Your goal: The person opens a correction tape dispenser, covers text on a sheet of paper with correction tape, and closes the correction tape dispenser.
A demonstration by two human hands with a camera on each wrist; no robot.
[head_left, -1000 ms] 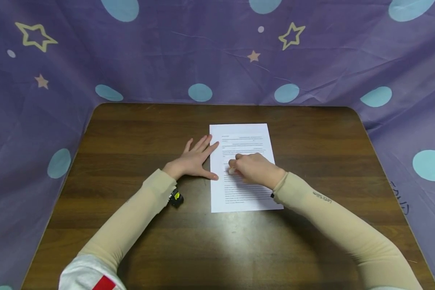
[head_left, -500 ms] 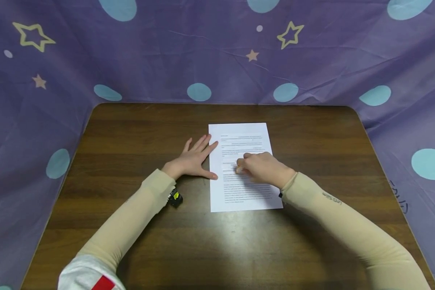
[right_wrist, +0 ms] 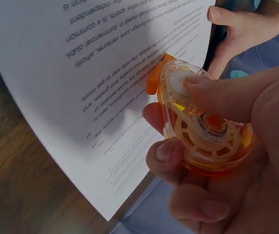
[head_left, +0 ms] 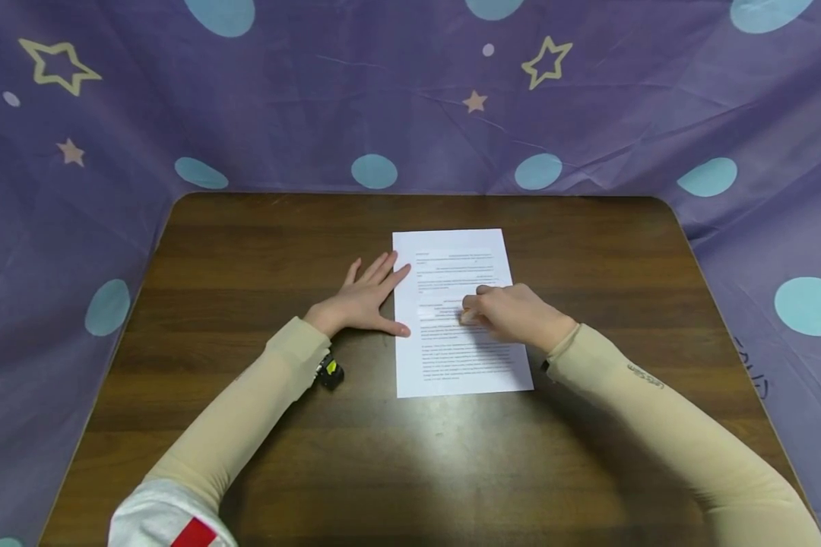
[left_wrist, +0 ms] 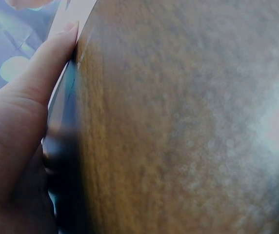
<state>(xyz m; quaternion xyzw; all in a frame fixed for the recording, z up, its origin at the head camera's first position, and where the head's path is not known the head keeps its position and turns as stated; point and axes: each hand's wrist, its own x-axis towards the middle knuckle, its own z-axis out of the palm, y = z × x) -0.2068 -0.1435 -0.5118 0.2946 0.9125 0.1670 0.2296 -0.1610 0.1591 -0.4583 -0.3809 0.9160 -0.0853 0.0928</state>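
Head view — left grip (head_left: pixel 361 301) spread partly on one sheet (head_left: pixel 445 242), right grip (head_left: pixel 513 313) pinching one tape dispenser (right_wrist: pixel 210 144)

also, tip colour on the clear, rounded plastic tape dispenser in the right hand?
Orange tip, showing best in the right wrist view.

- Right hand (right_wrist: pixel 273 163) pinches a clear, orange tape dispenser (right_wrist: pixel 208 129).
- Orange tip (right_wrist: pixel 155 78), ahead of the grip, against the printed sheet (right_wrist: pixel 47 68).
- Left hand (right_wrist: pixel 244 27) beyond the grip, at the sheet's edge.
- Wood surface (right_wrist: pixel 20 161) left of the grip.
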